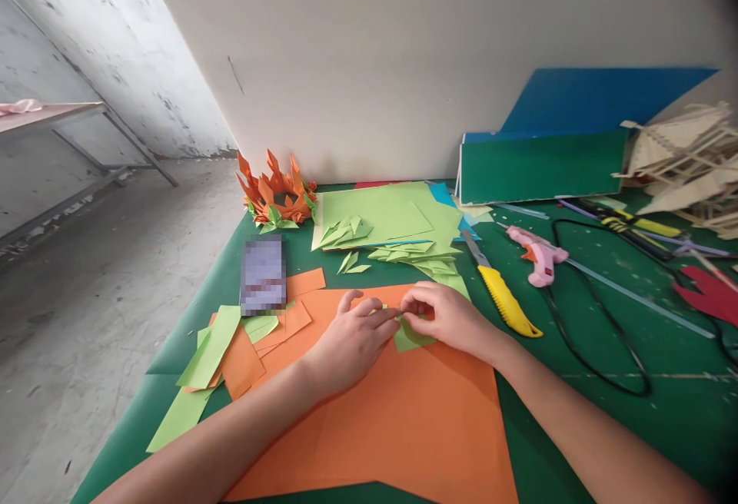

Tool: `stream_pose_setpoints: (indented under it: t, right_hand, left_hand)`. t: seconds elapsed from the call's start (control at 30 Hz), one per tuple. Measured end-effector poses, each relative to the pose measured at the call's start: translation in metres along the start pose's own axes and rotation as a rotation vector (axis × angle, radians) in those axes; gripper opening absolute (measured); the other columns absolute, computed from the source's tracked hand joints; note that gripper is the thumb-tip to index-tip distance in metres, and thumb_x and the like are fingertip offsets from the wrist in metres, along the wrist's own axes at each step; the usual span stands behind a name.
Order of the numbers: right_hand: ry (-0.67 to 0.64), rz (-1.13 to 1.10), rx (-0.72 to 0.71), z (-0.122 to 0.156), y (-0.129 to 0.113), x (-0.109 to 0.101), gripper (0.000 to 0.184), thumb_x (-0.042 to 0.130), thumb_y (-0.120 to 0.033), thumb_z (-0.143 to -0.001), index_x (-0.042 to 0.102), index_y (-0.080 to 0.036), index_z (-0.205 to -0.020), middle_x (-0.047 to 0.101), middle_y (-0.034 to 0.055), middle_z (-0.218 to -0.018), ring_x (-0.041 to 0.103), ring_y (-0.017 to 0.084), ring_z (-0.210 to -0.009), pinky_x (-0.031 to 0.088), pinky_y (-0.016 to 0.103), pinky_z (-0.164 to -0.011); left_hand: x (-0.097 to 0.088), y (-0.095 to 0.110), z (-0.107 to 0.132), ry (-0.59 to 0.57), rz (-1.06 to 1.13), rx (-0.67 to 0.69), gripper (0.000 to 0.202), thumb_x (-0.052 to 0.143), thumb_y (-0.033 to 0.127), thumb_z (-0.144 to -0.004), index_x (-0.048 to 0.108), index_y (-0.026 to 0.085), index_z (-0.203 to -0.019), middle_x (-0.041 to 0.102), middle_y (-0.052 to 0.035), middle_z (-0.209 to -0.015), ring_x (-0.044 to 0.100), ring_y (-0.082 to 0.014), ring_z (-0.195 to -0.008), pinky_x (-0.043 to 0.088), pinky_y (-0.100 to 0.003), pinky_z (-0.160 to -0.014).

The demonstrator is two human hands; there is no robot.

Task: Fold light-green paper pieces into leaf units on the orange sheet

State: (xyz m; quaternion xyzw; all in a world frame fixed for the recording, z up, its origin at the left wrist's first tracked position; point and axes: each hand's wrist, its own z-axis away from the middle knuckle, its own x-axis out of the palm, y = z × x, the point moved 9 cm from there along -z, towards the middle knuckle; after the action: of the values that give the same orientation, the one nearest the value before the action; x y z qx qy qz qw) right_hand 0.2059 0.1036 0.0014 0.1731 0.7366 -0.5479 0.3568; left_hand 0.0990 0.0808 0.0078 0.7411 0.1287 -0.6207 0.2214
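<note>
Over a large orange paper sheet (415, 427), my two hands meet at a small piece of green paper (412, 337). My left hand (360, 335) lies palm down with its fingertips pressed on the paper's near-left part, hiding some of it. Thumb and forefinger of my right hand (443, 313) pinch its upper edge. Just beyond, folded green paper leaves (418, 256) lie in a fanned pile, with more leaves (346, 231) on a stack of green sheets (380, 200). An orange folded-paper ring (277, 193) with green leaves stands at the back left.
A yellow utility knife (504, 296) lies right of my hands, its blade showing. Farther right are a pink glue gun (536, 254) and its black cord (605, 385). Green and orange paper strips (211, 346) overlap at left by a blurred flat object (264, 273). A white board (374, 66) stands behind.
</note>
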Motion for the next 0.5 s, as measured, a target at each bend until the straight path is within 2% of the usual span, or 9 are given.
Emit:
stream_pose_setpoints:
  t: [0.17,0.5]
  right_hand:
    - [0.017,0.073,-0.022,-0.0009,-0.0019,0.0007,0.010,0.055,-0.012,-0.081,0.055,-0.020,-0.074,0.058,0.0003,-0.076,0.055,0.014,-0.072,0.042,0.024,-0.061]
    - [0.045,0.123,-0.031,-0.0015,-0.0057,0.0024,0.012,0.055,-0.010,-0.079,0.053,-0.020,-0.073,0.056,0.0002,-0.074,0.053,0.015,-0.071,0.041,0.026,-0.062]
  left_hand:
    - [-0.0029,0.0002,0.0003,0.001,0.039,-0.015,0.029,0.038,0.012,-0.095,0.057,0.025,-0.114,0.061,0.0009,-0.128,0.049,-0.0195,-0.106,0.022,-0.045,-0.102]
    - [-0.0041,-0.0004,0.0023,-0.012,0.039,-0.026,0.034,0.036,0.011,-0.096,0.054,0.026,-0.121,0.059,-0.0003,-0.131,0.049,-0.0200,-0.108,0.021,-0.045,-0.103]
